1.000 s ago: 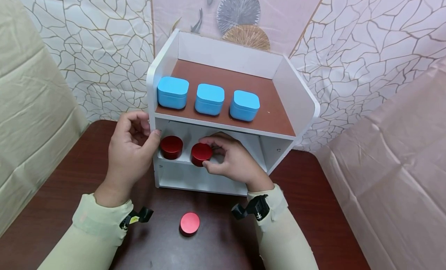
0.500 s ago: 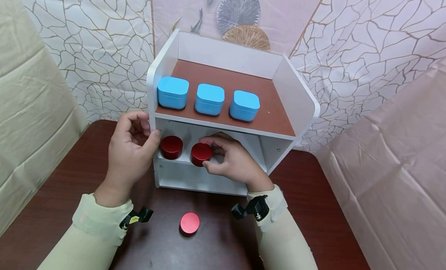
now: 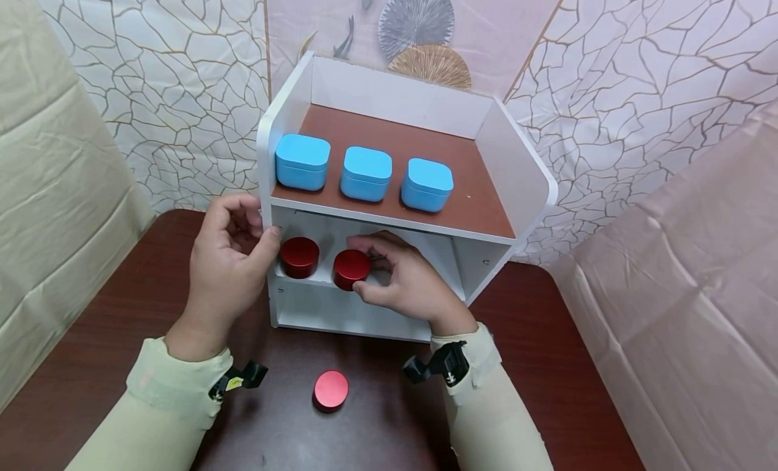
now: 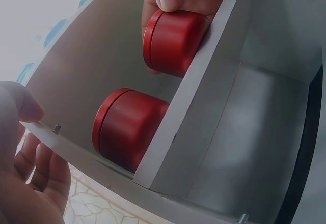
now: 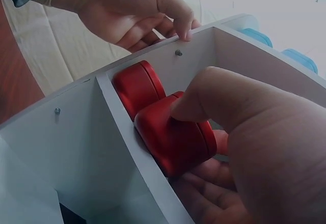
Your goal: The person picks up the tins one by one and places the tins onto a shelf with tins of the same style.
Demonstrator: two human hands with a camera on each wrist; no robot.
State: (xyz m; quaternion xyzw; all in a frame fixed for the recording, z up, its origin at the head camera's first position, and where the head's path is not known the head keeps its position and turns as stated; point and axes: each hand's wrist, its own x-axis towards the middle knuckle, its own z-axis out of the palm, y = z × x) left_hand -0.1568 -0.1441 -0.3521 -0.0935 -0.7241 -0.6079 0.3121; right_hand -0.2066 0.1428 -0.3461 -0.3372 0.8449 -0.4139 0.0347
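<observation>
In the head view my right hand (image 3: pixel 404 278) holds a round red tin (image 3: pixel 351 269) by its sides, at the front of the middle shelf of a white shelf unit (image 3: pixel 389 222). The thumb lies on the tin's near side and the fingers curl round its far side, as the right wrist view also shows. A second red tin (image 4: pixel 130 127) stands to its left, close to the side panel. My left hand (image 3: pixel 227 261) grips the unit's left side panel (image 5: pixel 163 46), thumb on the front edge and fingers on the outer face. A third red tin (image 3: pixel 331 390) stands on the table in front.
Three light blue rounded boxes, a left one (image 3: pixel 302 161), a middle one (image 3: pixel 366 174) and a right one (image 3: pixel 427 184), line the front of the brown top shelf (image 3: pixel 389 130). The unit stands on a dark reddish table (image 3: pixel 377 403), with patterned cloth (image 3: pixel 632 72) behind.
</observation>
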